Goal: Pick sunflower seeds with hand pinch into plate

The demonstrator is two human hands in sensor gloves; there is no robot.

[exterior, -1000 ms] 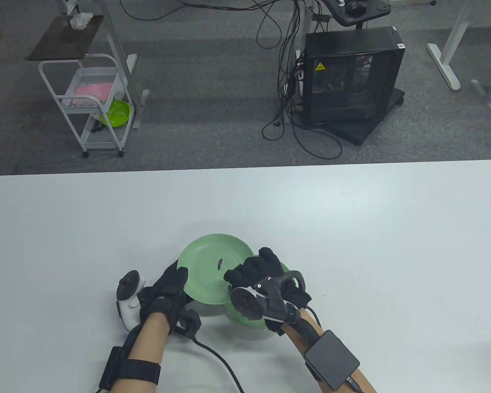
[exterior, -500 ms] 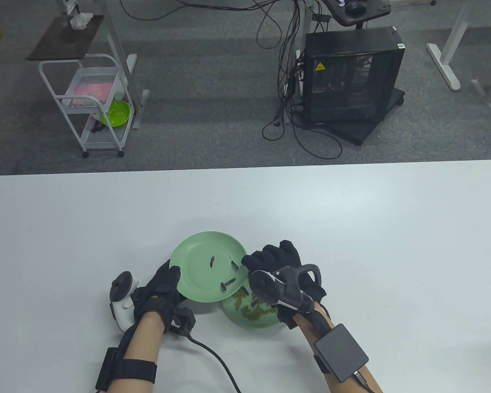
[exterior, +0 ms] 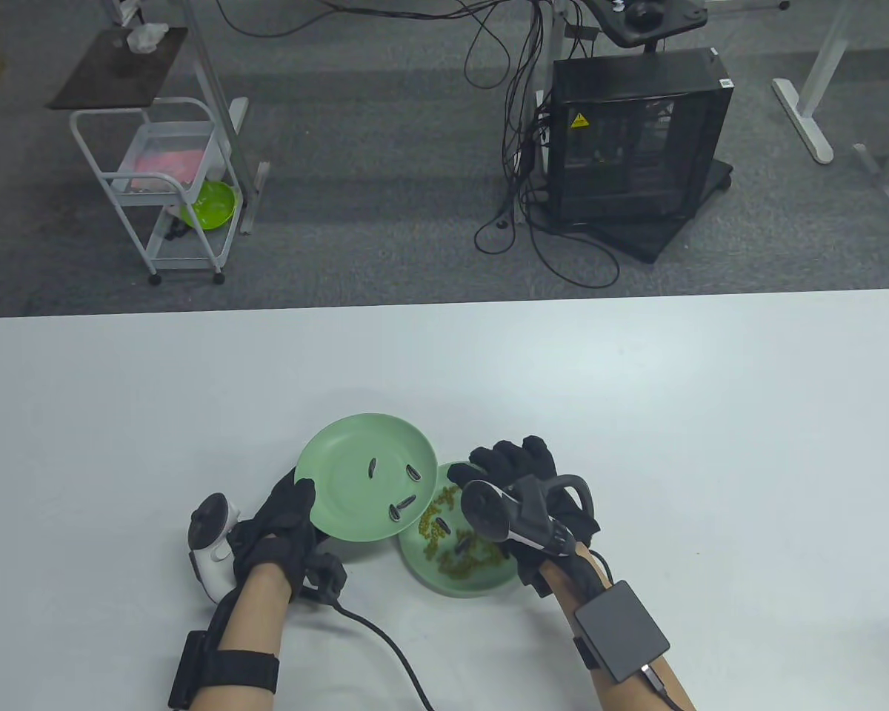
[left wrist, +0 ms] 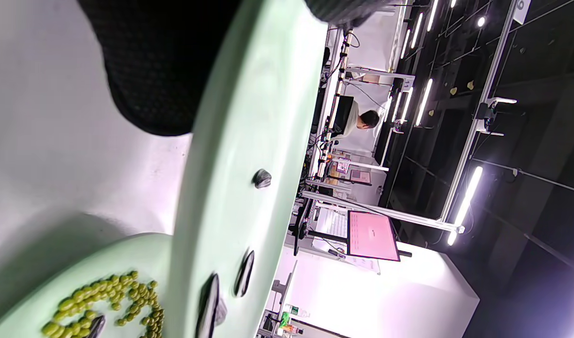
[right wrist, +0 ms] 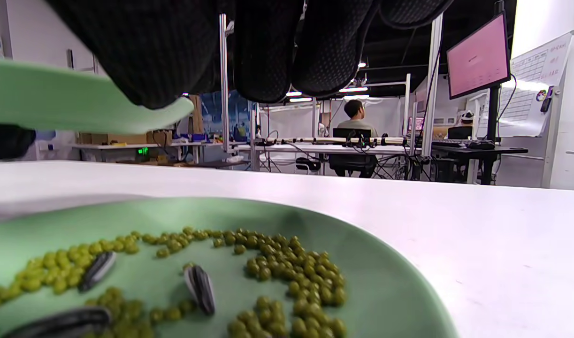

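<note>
The left hand [exterior: 281, 522] gripped the rim of a green plate [exterior: 341, 463], lifted and tilted, with three sunflower seeds [exterior: 407, 474] on it. The right hand [exterior: 522, 474] hung over a second plate [exterior: 455, 585] of green beans [right wrist: 287, 263] and more seeds on the worktop [exterior: 711, 415]; I could not tell if its fingers were closed.

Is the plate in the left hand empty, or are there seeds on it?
Not empty: three sunflower seeds lie on the plate that the left hand holds.
</note>
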